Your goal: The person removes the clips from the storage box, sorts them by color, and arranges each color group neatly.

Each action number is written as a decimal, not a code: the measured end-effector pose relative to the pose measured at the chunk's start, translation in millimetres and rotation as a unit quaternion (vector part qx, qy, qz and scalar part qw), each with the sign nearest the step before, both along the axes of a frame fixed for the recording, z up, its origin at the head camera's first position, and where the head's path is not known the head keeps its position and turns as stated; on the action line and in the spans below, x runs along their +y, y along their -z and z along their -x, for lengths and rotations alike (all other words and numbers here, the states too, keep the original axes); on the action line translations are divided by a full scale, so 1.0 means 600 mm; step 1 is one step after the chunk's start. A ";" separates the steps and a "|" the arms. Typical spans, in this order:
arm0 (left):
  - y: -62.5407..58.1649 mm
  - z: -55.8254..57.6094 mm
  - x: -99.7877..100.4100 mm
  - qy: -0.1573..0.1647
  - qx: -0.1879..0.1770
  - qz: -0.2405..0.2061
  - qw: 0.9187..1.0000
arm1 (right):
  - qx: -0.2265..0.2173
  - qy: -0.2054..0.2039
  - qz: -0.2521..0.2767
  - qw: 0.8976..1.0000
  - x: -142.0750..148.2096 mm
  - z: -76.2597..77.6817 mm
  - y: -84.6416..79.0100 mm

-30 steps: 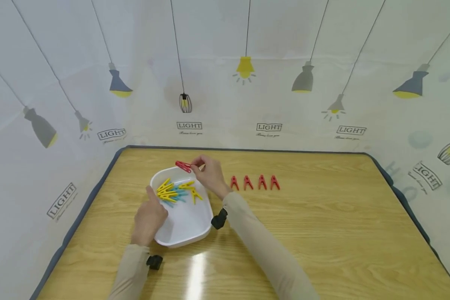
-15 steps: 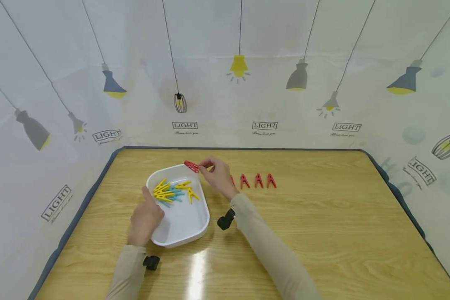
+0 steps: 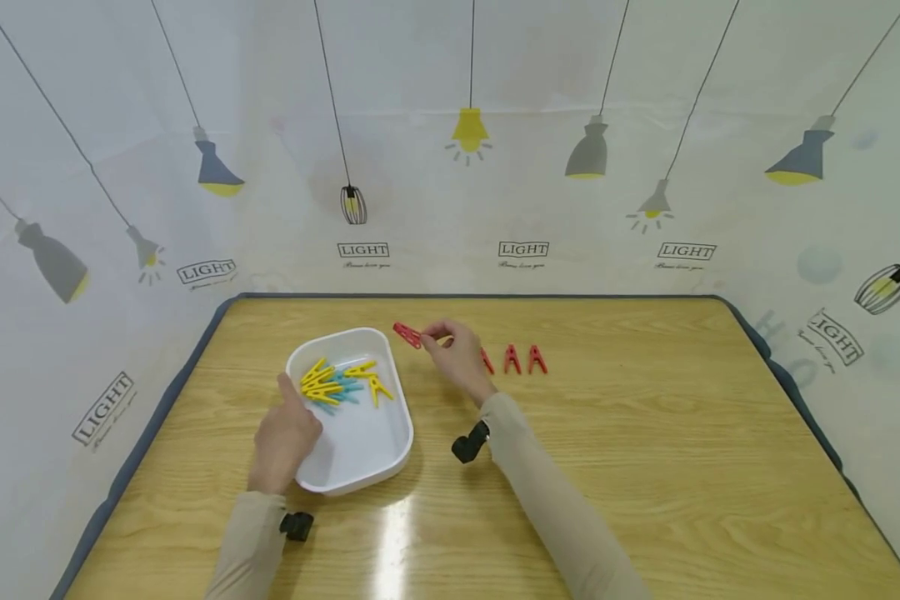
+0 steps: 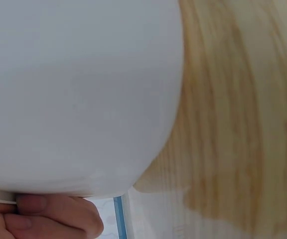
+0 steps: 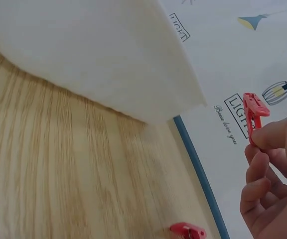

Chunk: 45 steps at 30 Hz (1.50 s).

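My right hand (image 3: 461, 360) pinches one end of a red clothespin (image 3: 407, 334) between thumb and fingers, above the table to the right of a white plastic basin (image 3: 403, 425). The right wrist view shows the same red clothespin (image 5: 255, 107) at the fingertips (image 5: 263, 139). On the basin's left side my left hand (image 3: 285, 437) grips the rim, with curled fingers (image 4: 59, 216) against the basin's outer wall (image 4: 78, 99). Inside the basin lie several yellow clothespins (image 3: 319, 383) mixed with light blue clothespins (image 3: 345, 387).
Red clothespins stand in a row beyond my right hand, among them one at the right end (image 3: 537, 359) and one beside it (image 3: 512, 358); the hand partly covers the row. The wooden table (image 3: 645, 450) meets a lamp-printed backdrop (image 3: 420, 167) along its dark edge.
My right hand has moved right with the red clothespin, from over the basin's far rim to outside it. It covers more of the red row. The left hand stays on the basin.
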<state>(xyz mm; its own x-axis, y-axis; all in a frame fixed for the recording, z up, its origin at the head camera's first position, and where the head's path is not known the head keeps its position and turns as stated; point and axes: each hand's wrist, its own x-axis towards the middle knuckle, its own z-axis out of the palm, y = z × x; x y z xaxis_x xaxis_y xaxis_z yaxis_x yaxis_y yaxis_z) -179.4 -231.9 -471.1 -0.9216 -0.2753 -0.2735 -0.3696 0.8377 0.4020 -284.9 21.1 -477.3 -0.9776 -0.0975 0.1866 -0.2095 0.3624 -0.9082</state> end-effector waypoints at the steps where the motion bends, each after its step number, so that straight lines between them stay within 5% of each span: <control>1: 0.000 0.000 0.000 0.000 -0.001 0.000 1.000 | -0.001 0.002 0.002 1.000 0.005 0.000 0.001; 13: 0.005 0.001 0.001 -0.019 -0.013 -0.018 1.000 | 0.013 0.014 0.014 1.000 0.063 0.001 0.027; 24: 0.003 0.001 0.001 -0.002 0.004 -0.018 1.000 | -0.024 0.036 0.012 0.999 0.105 0.000 0.043; 45: 0.003 0.000 0.000 -0.009 0.008 -0.018 1.000 | -0.016 0.087 0.000 0.996 0.189 -0.011 0.051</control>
